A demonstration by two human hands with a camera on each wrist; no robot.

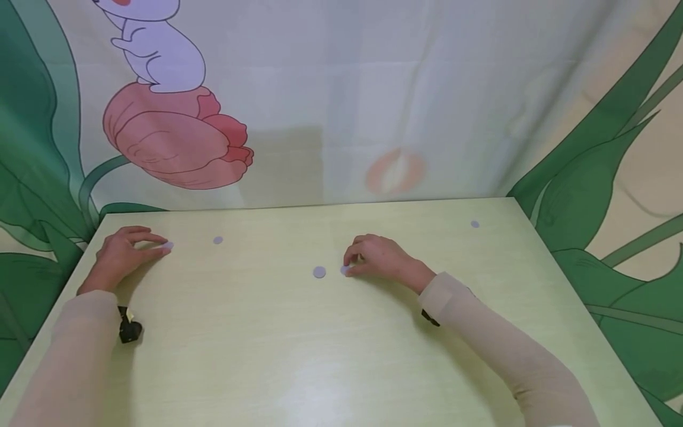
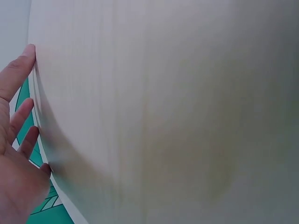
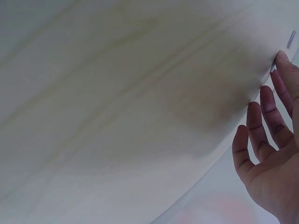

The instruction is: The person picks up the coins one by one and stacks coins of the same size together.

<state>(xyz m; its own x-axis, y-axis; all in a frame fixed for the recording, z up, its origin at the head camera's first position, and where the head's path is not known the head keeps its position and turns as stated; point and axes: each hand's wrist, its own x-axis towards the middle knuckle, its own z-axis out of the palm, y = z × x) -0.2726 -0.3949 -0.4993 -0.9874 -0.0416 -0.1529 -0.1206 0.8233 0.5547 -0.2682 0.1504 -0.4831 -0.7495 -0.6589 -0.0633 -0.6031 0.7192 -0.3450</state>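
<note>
My left hand (image 1: 124,255) rests at the far left of the table, its thumb and index fingertip meeting at a small pale purple disc (image 1: 168,245). In the left wrist view the left hand (image 2: 18,140) shows at the left edge; the disc is hidden there. Near the middle, my right hand (image 1: 380,258) pinches another purple disc (image 1: 344,270) with thumb and fingertips, low at the tabletop. A flat disc (image 1: 319,271) lies just left of it. The right hand (image 3: 271,135) in the right wrist view has its other fingers loosely bent.
One more disc (image 1: 217,240) lies right of the left hand, and another (image 1: 475,224) near the back right corner. The pale wooden table (image 1: 299,344) ends at a printed curtain (image 1: 341,118) with a flower and an animal figure.
</note>
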